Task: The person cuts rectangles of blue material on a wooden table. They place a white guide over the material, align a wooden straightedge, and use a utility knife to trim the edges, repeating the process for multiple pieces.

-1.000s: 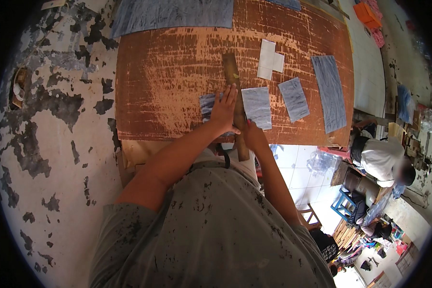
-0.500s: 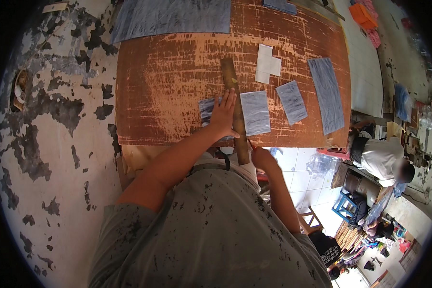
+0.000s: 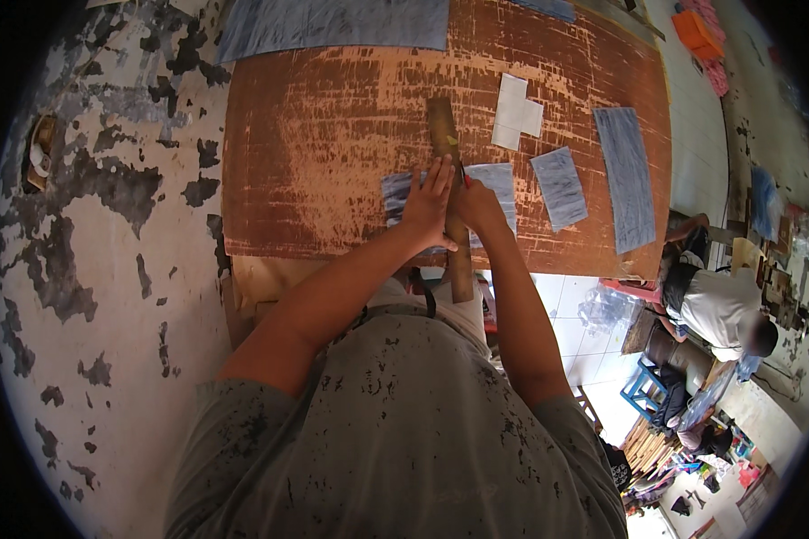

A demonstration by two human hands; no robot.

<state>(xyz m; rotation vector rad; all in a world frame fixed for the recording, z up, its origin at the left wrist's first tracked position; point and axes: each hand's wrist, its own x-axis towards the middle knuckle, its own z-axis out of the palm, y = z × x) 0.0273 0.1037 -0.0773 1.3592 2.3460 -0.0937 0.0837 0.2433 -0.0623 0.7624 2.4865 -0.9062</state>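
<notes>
As the brown strip (image 3: 459, 265) lies over grey sheeting (image 3: 499, 182) near the front edge of the table (image 3: 333, 135), the flat left hand (image 3: 427, 208) pins it and the right hand (image 3: 481, 208) clasps a red tool (image 3: 466, 181). It looks like a cutting stroke, calling for a steady strip; the right hand sits farther up than before.

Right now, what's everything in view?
Table: one, brown, centre.
Strip: one, brown, crossing its near edge.
Far sheets: at least two, bluish, far edge.
Loose pieces: two, bluish, table's right.
Pieces at strip: count unclear, bluish, both sides.
White pieces: perhaps two, white, right of strip.
Tool: one, partly red, beside strip.
Box: one, orange, top right.
Stool: one, blue, lower right.
Co-worker: one clear, pale top, right.
Wall: one, patchy white, left.
Clutter: uncounted, mixed, lower right.
Shirt: one, grey, bottom.
Left hand: one, bare, on strip.
Right hand: one, bare, gripping tool.
</notes>
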